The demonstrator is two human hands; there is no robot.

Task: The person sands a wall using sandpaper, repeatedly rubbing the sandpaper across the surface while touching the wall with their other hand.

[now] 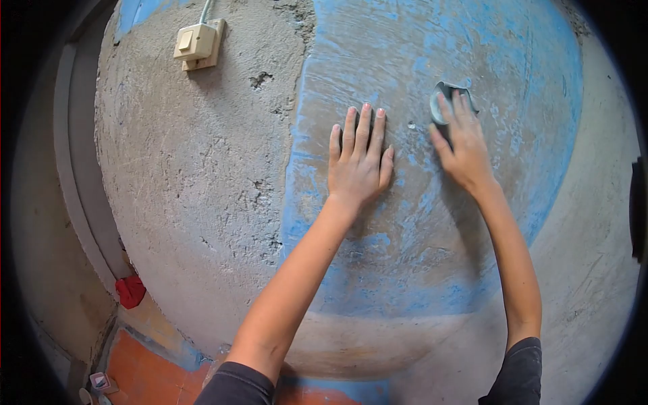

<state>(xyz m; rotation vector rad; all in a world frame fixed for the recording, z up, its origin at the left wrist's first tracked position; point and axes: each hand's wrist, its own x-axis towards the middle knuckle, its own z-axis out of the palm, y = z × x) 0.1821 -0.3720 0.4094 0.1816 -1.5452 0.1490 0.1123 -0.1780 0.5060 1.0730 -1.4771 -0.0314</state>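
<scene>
In soft light, my right arm [511, 263] throws a weak shadow on the wall [405, 223]. My right hand [464, 145] is slightly blurred; lines bend near black edges.

grips [358, 169] [466, 148]: 2 | sheet [439, 113]: 1 | wall switch [194, 42]: 1 | cable [206, 11]: 1 | red cloth [131, 291]: 1 | sleeves [236, 386] [517, 373]: 2

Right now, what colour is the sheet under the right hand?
The sheet looks pale grey-green along its left side; the head view shows it best.
</scene>
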